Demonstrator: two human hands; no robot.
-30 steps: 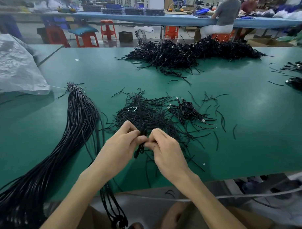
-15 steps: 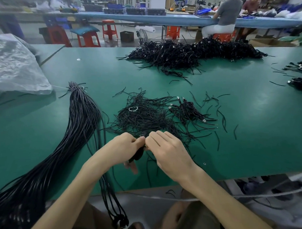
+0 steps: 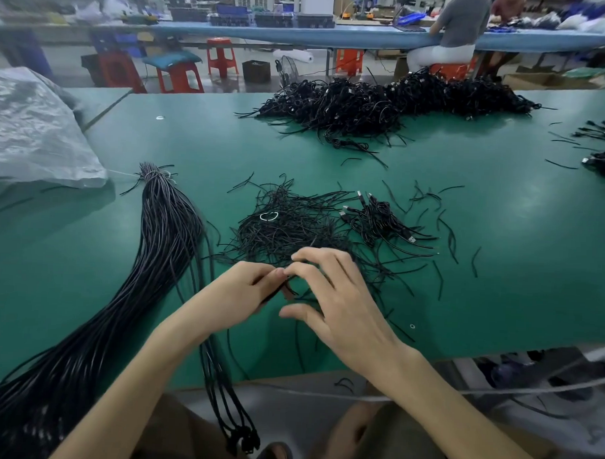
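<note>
My left hand (image 3: 237, 292) grips a small folded black cable (image 3: 275, 292) just above the green table (image 3: 498, 270), near its front edge. My right hand (image 3: 339, 306) arches over it from the right. Its fingertips touch the cable beside my left thumb, and its thumb is spread away below. Just behind my hands lies a loose heap of thin black ties (image 3: 294, 229). A few black USB cables (image 3: 380, 218) lie at the heap's right side.
A long thick bundle of black cables (image 3: 163, 245) runs from mid-table to the front left corner. Several cables (image 3: 233, 415) hang over the front edge. A large cable pile (image 3: 384, 101) lies at the back, a plastic bag (image 3: 33, 130) at the left. A person (image 3: 455, 28) sits at the far bench.
My right hand has let go its pinch and spread its fingers, thumb dropping away. My left hand keeps hold of the folded cable, slightly nearer the heap.
</note>
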